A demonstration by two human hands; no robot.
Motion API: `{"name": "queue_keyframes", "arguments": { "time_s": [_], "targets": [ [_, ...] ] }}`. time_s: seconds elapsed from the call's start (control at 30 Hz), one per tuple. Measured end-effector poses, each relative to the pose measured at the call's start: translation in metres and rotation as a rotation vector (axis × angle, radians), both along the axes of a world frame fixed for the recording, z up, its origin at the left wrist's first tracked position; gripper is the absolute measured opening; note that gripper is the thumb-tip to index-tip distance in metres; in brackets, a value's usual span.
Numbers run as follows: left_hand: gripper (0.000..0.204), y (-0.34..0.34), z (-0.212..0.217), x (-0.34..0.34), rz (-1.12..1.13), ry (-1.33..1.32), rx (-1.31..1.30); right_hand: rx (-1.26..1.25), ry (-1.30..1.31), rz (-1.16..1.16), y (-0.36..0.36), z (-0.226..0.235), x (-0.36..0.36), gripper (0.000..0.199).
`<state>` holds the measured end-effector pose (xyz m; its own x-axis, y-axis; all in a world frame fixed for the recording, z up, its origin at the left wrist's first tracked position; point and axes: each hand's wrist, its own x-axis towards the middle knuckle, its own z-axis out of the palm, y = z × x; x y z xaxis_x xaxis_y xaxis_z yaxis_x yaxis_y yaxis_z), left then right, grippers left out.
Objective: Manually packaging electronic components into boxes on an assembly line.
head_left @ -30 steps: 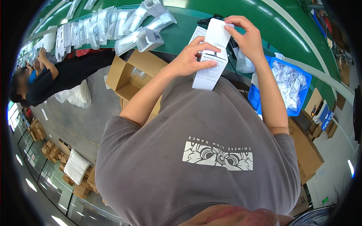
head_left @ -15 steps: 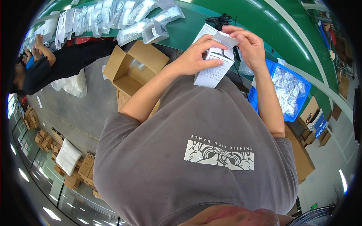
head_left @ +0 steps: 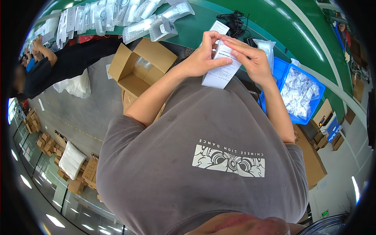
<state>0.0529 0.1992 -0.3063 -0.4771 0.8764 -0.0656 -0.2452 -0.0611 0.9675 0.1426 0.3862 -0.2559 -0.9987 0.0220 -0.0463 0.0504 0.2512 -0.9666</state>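
Observation:
A white printed carton (head_left: 221, 74) stands tilted against my shirt front, at the near edge of the green table. My left hand (head_left: 206, 58) grips its left side, thumb across the printed face and fingers bent over the upper end. From the other side my right hand (head_left: 252, 58) presses its fingers together on the carton's top end, the fingertips meeting those of the left hand. The fingers hide most of the top flap. Just beyond them a second white printed surface (head_left: 220, 27) shows; whether it belongs to another carton I cannot tell.
Bubble-wrapped packets (head_left: 137, 31) and an opened small white box (head_left: 163, 29) lie at the table's left. Black cables (head_left: 234, 24) sit beyond my hands. A blue bin (head_left: 318, 98) of clear packets stands right, an open cardboard box (head_left: 133, 83) left. Another person (head_left: 74, 58) is at far left.
The white flap that stood raised at the carton's top is now folded down under my fingers. My right hand has moved left and down onto the carton, and my left fingers have curled over its end.

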Motion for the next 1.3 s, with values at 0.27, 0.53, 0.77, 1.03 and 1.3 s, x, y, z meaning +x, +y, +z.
{"name": "queue_keyframes", "arguments": {
  "time_s": [0.27, 0.53, 0.77, 1.03, 1.3],
  "targets": [
    [0.070, 0.000, -0.022, 0.006, 0.001, 0.068, 0.025, -0.124, -0.035, 0.030, -0.001, -0.013, 0.006, 0.030],
    [0.097, -0.016, -0.020, 0.007, -0.001, -0.180, -0.080, 0.158, -0.024, 0.051, -0.016, -0.034, 0.004, 0.040],
    [0.075, 0.037, -0.149, -0.061, 0.144, 0.299, -0.538, -0.608, -0.565, -0.621, 0.004, -0.181, -0.011, 0.052],
    [0.082, 0.024, -0.167, -0.059, 0.171, 0.046, -0.485, -0.385, -0.577, -0.426, -0.031, -0.237, -0.016, 0.069],
    [0.086, 0.002, -0.134, -0.083, 0.130, -0.086, -0.402, -0.478, -0.692, -0.592, -0.030, -0.237, -0.022, 0.066]
  ]
}}
